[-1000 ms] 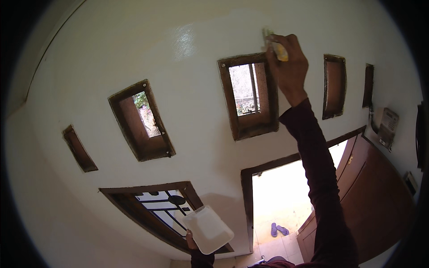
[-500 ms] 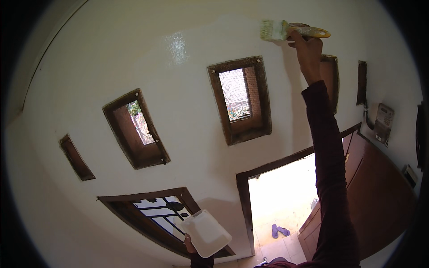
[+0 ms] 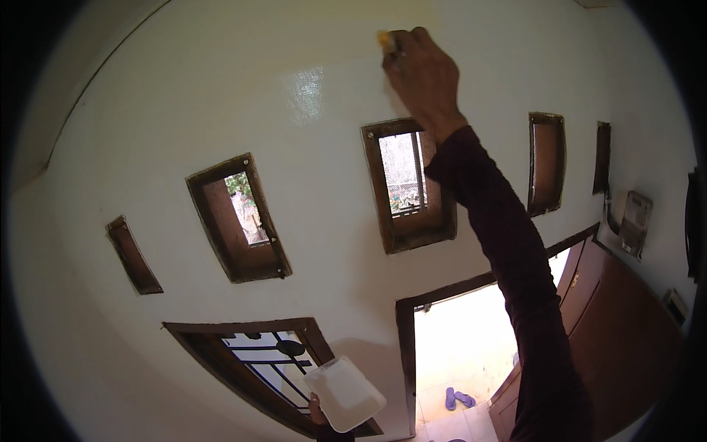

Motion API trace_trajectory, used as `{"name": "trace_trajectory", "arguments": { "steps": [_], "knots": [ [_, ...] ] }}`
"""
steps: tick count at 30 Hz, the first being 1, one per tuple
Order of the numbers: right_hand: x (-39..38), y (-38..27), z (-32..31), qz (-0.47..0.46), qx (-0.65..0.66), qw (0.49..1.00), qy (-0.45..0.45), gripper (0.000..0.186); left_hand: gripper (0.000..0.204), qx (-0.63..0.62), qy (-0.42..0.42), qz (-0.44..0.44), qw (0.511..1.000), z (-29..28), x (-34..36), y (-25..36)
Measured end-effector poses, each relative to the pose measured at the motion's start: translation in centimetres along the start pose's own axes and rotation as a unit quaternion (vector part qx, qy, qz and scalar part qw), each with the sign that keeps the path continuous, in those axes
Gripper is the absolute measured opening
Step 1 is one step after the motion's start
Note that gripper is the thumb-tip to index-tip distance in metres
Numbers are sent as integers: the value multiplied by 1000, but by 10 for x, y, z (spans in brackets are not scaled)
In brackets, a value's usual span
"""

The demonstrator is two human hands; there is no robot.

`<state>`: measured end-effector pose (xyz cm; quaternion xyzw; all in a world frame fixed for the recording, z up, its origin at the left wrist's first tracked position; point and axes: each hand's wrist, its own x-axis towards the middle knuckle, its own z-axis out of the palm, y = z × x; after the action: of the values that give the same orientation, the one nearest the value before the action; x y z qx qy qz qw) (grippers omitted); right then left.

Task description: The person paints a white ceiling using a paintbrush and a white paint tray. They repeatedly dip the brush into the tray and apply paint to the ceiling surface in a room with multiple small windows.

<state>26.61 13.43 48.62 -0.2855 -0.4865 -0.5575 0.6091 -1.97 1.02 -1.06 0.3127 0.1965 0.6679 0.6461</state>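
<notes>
My right hand (image 3: 425, 79) is raised high against the pale wall (image 3: 324, 169), its fingers closed round a paintbrush (image 3: 384, 40). Only a bit of the yellow handle shows past the fingers; the hand hides the bristles, so I cannot tell whether they touch the wall. Low down, my left hand (image 3: 317, 409) grips the edge of a shallow white plastic container (image 3: 346, 395). The container is tilted, and its inside looks whitish. A shiny patch (image 3: 305, 94) glints on the wall left of the brush.
Several brown-framed openings, one a small window (image 3: 372, 184), are set into the wall. Below stand a barred window (image 3: 177, 331) and a doorway with an open brown door (image 3: 618, 331). Purple slippers (image 3: 451, 398) lie beyond it. A grey box (image 3: 635, 221) hangs at the right.
My right hand has moved left with the paintbrush and turned, so its back now faces me and the bristles are hidden. The left hand still holds the container. The view has shifted slightly.
</notes>
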Motion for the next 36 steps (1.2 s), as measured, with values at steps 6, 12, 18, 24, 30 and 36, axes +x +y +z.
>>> {"name": "trace_trajectory", "arguments": {
  "steps": [6, 12, 18, 24, 30, 36],
  "knots": [
    [3, -85, 32, -44, 131, 989, -44, 16, 79, -12, 0, -14, 1000, 4, 2, -3],
    [4, -3, 12, 157, 268, 950, -6, 26, 79, -28, -22, -17, 999, -19, 7, -11],
    [5, 106, -41, 233, 74, 969, 23, 35, 80, -39, -40, -26, 998, -37, 14, -17],
    [15, 111, -51, 148, -71, 986, 21, 27, 82, -3, -19, -5, 1000, -38, 16, -19],
    [14, 18, 12, -12, -75, 997, 9, 15, 82, -14, -8, -5, 1000, -39, 10, -13],
    [22, -84, 58, -75, 13, 997, -26, 12, 79, -52, -7, 23, 998, -26, 5, -14]
  ]
}}
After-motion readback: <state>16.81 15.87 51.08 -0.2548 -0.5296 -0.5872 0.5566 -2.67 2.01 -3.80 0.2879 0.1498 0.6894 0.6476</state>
